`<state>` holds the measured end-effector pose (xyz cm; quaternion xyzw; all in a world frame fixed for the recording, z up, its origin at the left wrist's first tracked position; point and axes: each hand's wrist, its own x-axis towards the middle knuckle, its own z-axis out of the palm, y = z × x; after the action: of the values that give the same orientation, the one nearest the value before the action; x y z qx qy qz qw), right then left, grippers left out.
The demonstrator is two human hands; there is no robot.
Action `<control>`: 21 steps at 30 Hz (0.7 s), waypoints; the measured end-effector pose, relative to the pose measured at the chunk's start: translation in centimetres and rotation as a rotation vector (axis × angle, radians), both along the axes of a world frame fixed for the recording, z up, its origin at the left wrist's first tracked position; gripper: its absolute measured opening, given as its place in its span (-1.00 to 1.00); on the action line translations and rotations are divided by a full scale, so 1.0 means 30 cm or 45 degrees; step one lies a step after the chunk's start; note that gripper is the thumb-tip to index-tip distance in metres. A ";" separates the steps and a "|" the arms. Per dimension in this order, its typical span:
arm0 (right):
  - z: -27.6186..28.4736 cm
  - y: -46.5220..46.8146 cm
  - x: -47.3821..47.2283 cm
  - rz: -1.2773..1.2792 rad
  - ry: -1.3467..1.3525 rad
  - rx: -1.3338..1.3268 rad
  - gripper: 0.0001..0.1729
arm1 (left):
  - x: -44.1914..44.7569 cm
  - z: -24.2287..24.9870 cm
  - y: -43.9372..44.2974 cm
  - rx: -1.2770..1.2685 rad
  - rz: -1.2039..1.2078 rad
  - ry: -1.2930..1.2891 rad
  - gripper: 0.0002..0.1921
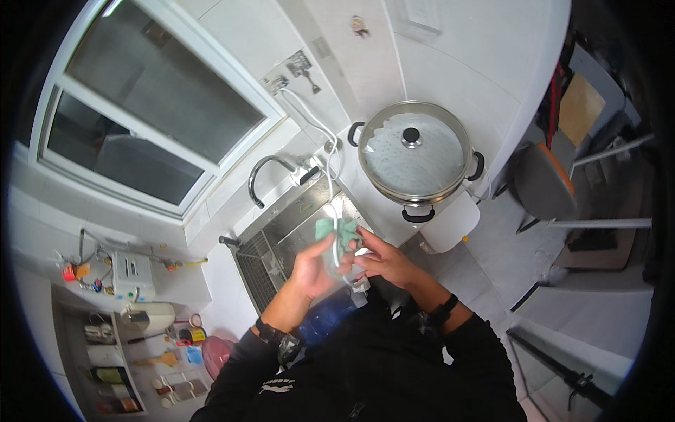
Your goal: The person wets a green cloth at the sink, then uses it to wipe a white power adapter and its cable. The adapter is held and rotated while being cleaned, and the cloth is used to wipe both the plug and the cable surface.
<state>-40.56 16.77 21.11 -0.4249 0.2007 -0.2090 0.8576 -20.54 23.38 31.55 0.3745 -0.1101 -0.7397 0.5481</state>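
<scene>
My left hand holds a light green cloth, its thumb along the cloth's near left side. A white power cable runs down across the cloth between my hands. Its plug hangs just below my fingers, close to my black jacket. My right hand reaches in from the right with fingers bent and spread, the tips at the cloth's right edge. Blur hides whether they grip cloth or cable. Both hands are above the near right part of a stainless steel sink.
A large lidded steel pot with black handles stands on the counter right of the sink. Behind the sink rises a curved faucet. The cable leads up to a wall outlet. A grey chair is at the right.
</scene>
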 end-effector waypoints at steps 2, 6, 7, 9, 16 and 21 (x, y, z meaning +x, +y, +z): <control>0.089 -0.023 0.066 0.131 -0.118 0.035 0.00 | 0.046 0.034 -0.023 -0.093 -0.164 0.070 -0.49; 0.198 -0.030 0.158 0.007 0.029 0.251 -0.11 | 0.112 0.099 -0.012 -0.270 0.132 -0.534 -0.57; 0.213 -0.030 0.188 0.023 0.001 0.212 -0.22 | 0.121 0.104 -0.002 -0.174 0.135 -0.650 -0.58; 0.233 -0.032 0.253 0.052 0.004 0.152 -0.41 | 0.132 0.088 0.008 -0.178 0.123 -0.830 -0.61; 0.240 0.033 0.455 -0.221 0.089 0.556 -0.63 | 0.295 -0.152 0.058 -0.168 0.320 -0.933 -0.65; 0.312 -0.004 0.506 -0.180 -0.311 0.675 -0.54 | 0.352 -0.277 0.141 0.130 0.101 -0.854 -0.38</control>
<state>-25.38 16.65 30.48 -0.1429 0.1726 -0.2584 0.9397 -9.98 27.62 23.23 0.6280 -0.2324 -0.5579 0.4902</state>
